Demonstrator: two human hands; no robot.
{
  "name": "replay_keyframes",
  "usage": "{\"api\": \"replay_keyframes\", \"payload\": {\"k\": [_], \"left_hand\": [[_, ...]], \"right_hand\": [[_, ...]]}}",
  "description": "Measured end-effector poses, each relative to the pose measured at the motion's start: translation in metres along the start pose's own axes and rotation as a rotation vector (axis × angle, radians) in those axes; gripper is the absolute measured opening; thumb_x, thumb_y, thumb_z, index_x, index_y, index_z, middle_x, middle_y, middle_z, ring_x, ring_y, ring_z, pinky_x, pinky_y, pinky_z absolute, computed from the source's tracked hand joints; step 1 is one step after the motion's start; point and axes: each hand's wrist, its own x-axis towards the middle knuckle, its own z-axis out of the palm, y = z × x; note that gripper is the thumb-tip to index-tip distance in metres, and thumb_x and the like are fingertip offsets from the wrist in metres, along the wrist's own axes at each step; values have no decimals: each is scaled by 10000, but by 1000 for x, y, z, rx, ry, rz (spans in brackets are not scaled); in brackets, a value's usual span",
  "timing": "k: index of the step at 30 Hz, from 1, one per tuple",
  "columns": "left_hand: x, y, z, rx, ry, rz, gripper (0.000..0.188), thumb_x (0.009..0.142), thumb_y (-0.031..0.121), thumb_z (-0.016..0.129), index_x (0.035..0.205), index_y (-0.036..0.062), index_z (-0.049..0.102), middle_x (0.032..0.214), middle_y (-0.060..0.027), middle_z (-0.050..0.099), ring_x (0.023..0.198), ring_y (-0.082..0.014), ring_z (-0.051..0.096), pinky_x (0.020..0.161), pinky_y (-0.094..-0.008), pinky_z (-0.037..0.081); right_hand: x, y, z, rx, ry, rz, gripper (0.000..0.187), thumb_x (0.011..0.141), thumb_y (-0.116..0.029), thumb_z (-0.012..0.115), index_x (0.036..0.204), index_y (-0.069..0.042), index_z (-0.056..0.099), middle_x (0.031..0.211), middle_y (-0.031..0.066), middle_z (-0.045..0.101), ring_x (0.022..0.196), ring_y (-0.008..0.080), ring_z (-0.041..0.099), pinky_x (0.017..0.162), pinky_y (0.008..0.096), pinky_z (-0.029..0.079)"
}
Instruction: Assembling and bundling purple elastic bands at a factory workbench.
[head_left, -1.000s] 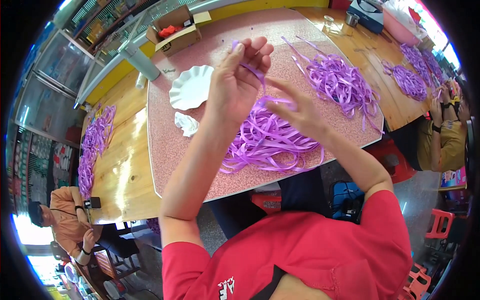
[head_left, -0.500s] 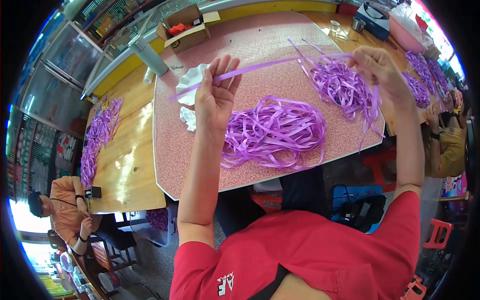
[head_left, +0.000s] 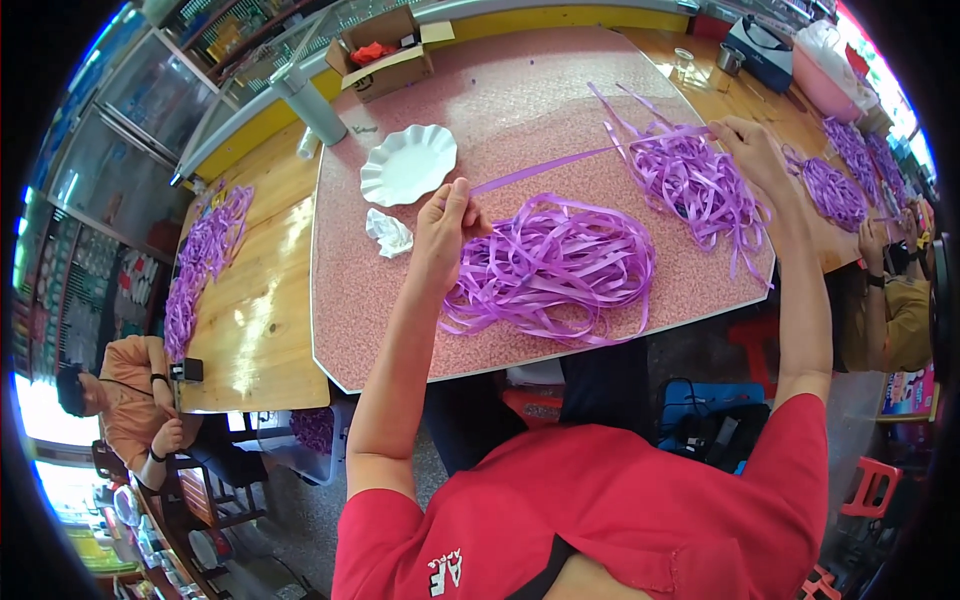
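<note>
One purple ribbon (head_left: 548, 168) stretches between both hands (head_left: 446, 224), each closed around it

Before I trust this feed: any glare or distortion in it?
Head view: glare streaks the wooden table at left; pale sheen washes the pink tabletop toward its far end; cabinets at left bend toward the dark rim; the held purple strip reads clearly.
</note>
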Motion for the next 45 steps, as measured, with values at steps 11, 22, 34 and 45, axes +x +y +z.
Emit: {"api": "replay_keyframes", "payload": {"k": [11,22,34,45], "left_hand": [[14,0,39,323,-75,-79,279,988,275,587,926,14,662,782,-44,666,713,-99,624,679,-242,495],[53,18,-18,813,-14,70,406,923,365,649,1108,5,678,1023,-117,698,984,-234,645,890,-362,461],[45,4,-72,1683,152,757,391,812,422,752,1072,135,696,1463,-167,398,1422,-396,224,1106,-586,233],[-8,16,49,476,-176,13,466,1038,415,454,931,-3,629,813,-67,645,756,-132,567,725,-296,449]], "right_hand": [[-19,-150,137,307,-62,-381,388,870,-151,710,1234,-40,637,1235,135,642,1132,242,595,986,374,473],[4,-155,174,551,-252,17,126,889,-92,693,967,-5,737,759,18,657,663,65,522,563,245,407],[1,-122,147,387,-55,-110,138,875,-92,707,975,0,725,775,54,657,646,85,511,546,273,395],[-27,-174,139,326,10,-576,123,840,-25,706,963,-23,715,863,83,660,758,188,656,629,299,525]]}}
